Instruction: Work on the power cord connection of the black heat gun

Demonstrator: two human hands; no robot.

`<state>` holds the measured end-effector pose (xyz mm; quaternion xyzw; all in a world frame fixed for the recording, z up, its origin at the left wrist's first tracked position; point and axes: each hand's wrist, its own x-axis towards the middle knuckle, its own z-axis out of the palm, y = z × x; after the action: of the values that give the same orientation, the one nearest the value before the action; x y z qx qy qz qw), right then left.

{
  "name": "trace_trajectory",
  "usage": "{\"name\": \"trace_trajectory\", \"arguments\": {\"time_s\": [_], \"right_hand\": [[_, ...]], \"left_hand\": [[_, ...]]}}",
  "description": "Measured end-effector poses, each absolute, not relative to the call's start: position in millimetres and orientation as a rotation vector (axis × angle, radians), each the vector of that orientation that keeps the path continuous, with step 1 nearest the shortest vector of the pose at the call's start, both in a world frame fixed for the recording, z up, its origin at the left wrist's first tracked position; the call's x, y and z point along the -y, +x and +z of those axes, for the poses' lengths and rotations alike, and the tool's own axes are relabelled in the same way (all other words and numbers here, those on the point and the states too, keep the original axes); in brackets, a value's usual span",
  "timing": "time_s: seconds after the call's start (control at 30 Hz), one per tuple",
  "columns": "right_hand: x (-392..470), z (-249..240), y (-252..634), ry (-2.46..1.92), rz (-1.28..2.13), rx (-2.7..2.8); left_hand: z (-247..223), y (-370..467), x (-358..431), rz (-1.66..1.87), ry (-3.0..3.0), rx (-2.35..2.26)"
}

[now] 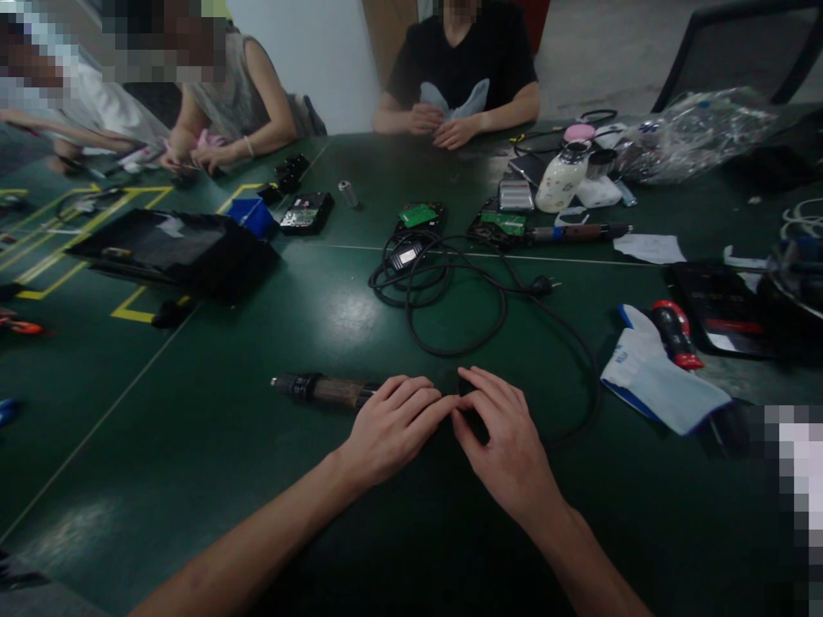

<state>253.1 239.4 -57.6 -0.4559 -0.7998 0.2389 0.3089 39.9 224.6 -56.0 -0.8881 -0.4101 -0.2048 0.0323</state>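
An electric screwdriver (334,391) with a dark brown body lies on the green table, its metal tip pointing left. My left hand (399,428) is wrapped over the tool's right end, fingers together. Beside it my right hand (505,441) has its thumb and fingers curved round a small black part (464,387) at the cable end, mostly hidden by the fingers. The fingertips of both hands meet. A black cable (456,353) runs in loops behind my hands and curves down to the right of my right hand.
Hard drives with green boards (419,214) lie behind the cable. A white glove (662,377) and a red-black screwdriver (675,332) are at right, a black bin (167,248) at left. A bottle (561,180) stands farther back. Several people sit across the table.
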Motion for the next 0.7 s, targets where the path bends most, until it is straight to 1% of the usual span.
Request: {"name": "trace_trajectory", "arguments": {"time_s": [0.33,0.57,0.7], "right_hand": [[-239.0,-59.1,253.1,-1.209,0.637,2.112],[-238.7,-59.9,252.3,-1.206,0.638,2.107],[-239.0,-59.8,252.9,-1.200,0.634,2.121]], "left_hand": [[-58.6,42.1,-224.0,-0.689,-2.724,1.306],[-57.4,42.7,-224.7,-0.667,-2.703,1.341],[-56.7,42.1,-225.1,-0.636,-2.746,1.271]]}}
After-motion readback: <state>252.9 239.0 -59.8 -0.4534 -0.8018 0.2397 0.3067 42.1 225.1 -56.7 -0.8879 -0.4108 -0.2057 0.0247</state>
